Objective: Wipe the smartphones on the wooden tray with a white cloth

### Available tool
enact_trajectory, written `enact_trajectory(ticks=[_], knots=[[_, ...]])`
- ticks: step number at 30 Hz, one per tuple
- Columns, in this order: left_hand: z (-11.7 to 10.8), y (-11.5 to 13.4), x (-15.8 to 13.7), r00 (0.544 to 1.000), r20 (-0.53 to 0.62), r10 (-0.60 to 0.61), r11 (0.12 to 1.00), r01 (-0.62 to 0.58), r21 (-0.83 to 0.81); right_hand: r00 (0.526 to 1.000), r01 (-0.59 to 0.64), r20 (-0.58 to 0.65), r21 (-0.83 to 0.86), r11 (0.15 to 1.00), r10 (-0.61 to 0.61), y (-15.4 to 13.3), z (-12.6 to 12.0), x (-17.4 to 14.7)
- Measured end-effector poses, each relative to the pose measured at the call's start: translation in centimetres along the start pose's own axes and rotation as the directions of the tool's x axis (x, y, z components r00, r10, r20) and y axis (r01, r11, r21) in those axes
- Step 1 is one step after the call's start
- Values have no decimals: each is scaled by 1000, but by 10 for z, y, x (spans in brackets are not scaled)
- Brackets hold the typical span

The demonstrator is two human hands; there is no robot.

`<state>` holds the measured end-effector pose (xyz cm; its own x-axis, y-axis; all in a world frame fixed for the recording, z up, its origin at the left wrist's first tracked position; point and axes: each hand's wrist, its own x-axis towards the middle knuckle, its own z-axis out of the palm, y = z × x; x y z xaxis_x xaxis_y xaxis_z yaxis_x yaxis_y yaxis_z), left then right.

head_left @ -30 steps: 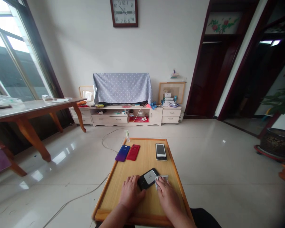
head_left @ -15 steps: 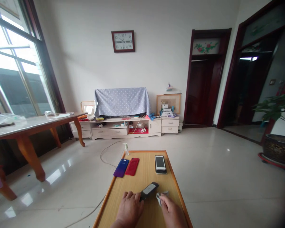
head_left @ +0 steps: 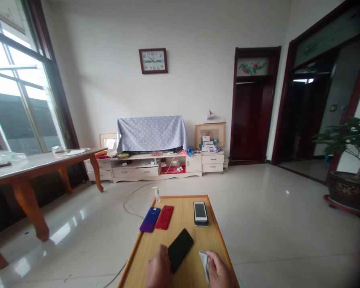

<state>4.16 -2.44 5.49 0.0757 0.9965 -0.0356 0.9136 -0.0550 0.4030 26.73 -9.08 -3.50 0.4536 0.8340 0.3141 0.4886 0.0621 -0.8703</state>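
My left hand (head_left: 158, 269) grips a black smartphone (head_left: 181, 249) by its lower left edge, its dark face tilted up toward me above the wooden table (head_left: 180, 218). To the right, my right hand (head_left: 218, 271) is closed on a light grey cloth (head_left: 203, 262), a little apart from the phone. On the table's far left lie a blue-purple phone (head_left: 150, 219) and a red phone (head_left: 165, 217) side by side. A white phone (head_left: 201, 211) rests on top of a dark one (head_left: 201, 224) at the far right.
A small pump bottle (head_left: 157, 194) stands at the table's far left corner. Beyond is a low white cabinet (head_left: 156, 173) with a cloth-covered object (head_left: 151, 134). A larger table (head_left: 42, 168) stands at left, a potted plant (head_left: 349, 188) at right. A cable (head_left: 124, 204) runs along the floor.
The black phone has turned from showing a pale label to showing a plain dark face, and is now raised in my left hand's grip. The cloth in my right hand hangs lower. The view has shifted slightly.
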Motion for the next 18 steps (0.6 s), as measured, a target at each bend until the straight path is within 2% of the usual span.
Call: enact_trajectory(ticks=[8, 18], knots=[[16, -4, 9, 995, 95, 19, 999, -24, 49, 999, -20, -35, 22, 1000, 20, 10, 3, 1], [21, -5, 11, 995, 96, 32, 990, -45, 134, 1000, 10, 2, -2, 1000, -10, 8, 2, 1]])
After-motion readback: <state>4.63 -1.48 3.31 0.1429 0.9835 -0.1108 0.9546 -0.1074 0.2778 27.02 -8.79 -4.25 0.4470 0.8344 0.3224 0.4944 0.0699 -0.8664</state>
